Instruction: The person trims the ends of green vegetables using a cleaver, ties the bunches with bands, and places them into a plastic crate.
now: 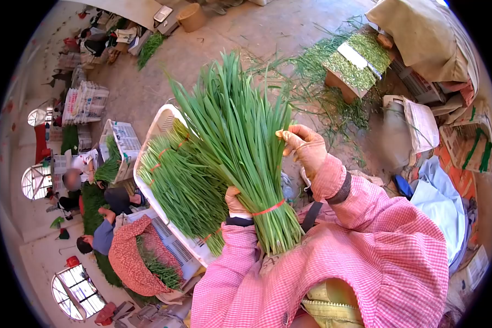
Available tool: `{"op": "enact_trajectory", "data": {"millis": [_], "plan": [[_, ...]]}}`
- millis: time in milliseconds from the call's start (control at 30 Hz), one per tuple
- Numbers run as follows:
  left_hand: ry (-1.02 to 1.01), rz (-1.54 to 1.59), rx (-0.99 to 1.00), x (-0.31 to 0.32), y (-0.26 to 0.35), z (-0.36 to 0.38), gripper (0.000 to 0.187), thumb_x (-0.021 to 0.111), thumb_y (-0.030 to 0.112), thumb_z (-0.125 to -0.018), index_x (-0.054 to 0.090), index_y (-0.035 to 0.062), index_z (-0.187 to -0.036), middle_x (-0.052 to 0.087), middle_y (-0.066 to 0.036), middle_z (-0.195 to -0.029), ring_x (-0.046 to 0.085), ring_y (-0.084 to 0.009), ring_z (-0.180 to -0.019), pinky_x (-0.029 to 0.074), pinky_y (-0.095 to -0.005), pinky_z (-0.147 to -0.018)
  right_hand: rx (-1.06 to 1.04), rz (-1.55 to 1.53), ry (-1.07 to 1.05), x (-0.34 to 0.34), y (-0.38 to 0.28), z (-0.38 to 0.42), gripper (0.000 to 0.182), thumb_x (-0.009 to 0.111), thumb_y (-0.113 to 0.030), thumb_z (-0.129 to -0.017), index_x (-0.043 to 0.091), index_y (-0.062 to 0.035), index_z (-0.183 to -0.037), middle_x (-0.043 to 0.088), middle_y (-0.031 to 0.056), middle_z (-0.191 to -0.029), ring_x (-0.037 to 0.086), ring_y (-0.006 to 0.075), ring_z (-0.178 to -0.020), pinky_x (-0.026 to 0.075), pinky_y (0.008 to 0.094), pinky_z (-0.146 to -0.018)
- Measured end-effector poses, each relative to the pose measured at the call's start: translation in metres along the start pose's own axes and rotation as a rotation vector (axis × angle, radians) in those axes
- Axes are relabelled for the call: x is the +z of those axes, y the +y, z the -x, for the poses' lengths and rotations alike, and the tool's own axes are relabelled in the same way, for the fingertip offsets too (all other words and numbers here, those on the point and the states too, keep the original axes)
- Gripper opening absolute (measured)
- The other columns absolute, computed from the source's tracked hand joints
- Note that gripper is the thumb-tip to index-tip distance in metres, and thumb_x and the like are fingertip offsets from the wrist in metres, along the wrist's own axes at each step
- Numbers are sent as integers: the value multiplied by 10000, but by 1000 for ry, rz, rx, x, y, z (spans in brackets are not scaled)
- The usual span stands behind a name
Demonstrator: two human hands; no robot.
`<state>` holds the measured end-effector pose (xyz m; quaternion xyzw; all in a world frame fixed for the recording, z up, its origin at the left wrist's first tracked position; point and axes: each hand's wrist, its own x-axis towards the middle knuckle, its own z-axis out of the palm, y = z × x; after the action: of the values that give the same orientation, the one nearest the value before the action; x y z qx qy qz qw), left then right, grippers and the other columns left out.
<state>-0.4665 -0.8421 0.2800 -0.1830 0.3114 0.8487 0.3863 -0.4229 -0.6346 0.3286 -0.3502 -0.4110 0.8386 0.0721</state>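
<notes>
A big bundle of garlic chives stands in front of me, leaves fanned out at the top, with a red band round its lower stems. My left hand is wrapped round the left side of the bundle, just above the band. At the bundle's right edge, my right hand, in a thin tan glove, pinches with thumb and forefinger at a leaf. Left of the bundle, a white plastic crate holds several more banded chive bundles.
At upper right, a block covered with cut bits carries a white-and-dark blade; loose leaves litter the floor around it. People sit at left among chives and crates. A red patterned cloth lies over another crate.
</notes>
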Motion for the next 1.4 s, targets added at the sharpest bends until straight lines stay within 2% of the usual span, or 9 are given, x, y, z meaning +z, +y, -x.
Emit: {"op": "enact_trajectory", "data": {"millis": [233,367,500,567,700,800,933,1067,1400], "plan": [[-40,-7,-57,-18,-1,-7,437,558,142,-615,566,-16,-1023,611,-159,-971,603,-311,-847,503,-440,-775,-4,14,-197,-8,8,-5,52,564,-91,-822,543,-44,-822,512,-8,-609,429,71,-518,345,203,-487],[-37,19,-30,-21,-3,-3,425,551,141,-624,569,-19,-1017,613,-156,-970,603,-311,-851,500,-440,-784,-31,-82,197,-10,-20,-33,85,589,-94,-788,542,-43,-837,450,-33,-590,385,73,-492,301,207,-470],[-65,0,-20,-21,-2,2,468,567,175,-650,531,-11,-1078,592,-153,-1025,586,-309,-903,482,-440,-816,-224,559,428,-96,-27,-84,558,571,-259,-843,321,-9,-1274,569,133,-984,536,123,-751,462,227,-613],[-53,-57,35,-9,3,-2,502,588,227,-672,509,2,-1113,578,-151,-1060,575,-311,-933,471,-444,-829,-212,936,106,-97,-3,-39,775,641,-313,-783,199,-1,-1338,526,173,-1117,546,213,-942,471,297,-743],[78,-397,-4,35,8,-20,475,593,232,-747,464,4,-1142,561,-130,-1071,552,-278,-957,444,-404,-855,241,394,-685,-48,67,-1,818,692,-420,-702,309,-12,-1298,546,180,-1115,530,274,-1028,450,371,-837],[30,-586,61,42,31,-6,593,627,366,-757,405,44,-1202,442,-85,-1249,435,-233,-1124,324,-408,-947,636,-149,-602,-22,56,-8,535,680,-341,-731,517,-36,-1139,586,103,-1061,582,193,-942,471,337,-823],[166,-792,-211,5,54,19,735,622,468,-741,363,23,-1266,408,-147,-1285,362,-289,-1199,247,-427,-989,479,-99,-684,-31,50,2,600,713,-340,-693,492,-39,-1162,595,99,-1050,597,208,-912,472,343,-830],[142,-369,-76,0,9,-23,554,570,435,-772,499,36,-1149,568,-137,-1081,556,-297,-954,443,-436,-854,451,26,-873,-28,87,20,784,743,-341,-668,359,-67,-1294,470,78,-1230,410,187,-1151,287,339,-993],[230,-576,303,41,10,-30,365,639,-32,-677,544,0,-1028,600,-98,-943,603,-228,-806,514,-345,-719,57,149,-174,7,87,-44,551,724,-149,-698,454,-3,-1156,589,120,-1004,571,216,-913,470,354,-808]]}}
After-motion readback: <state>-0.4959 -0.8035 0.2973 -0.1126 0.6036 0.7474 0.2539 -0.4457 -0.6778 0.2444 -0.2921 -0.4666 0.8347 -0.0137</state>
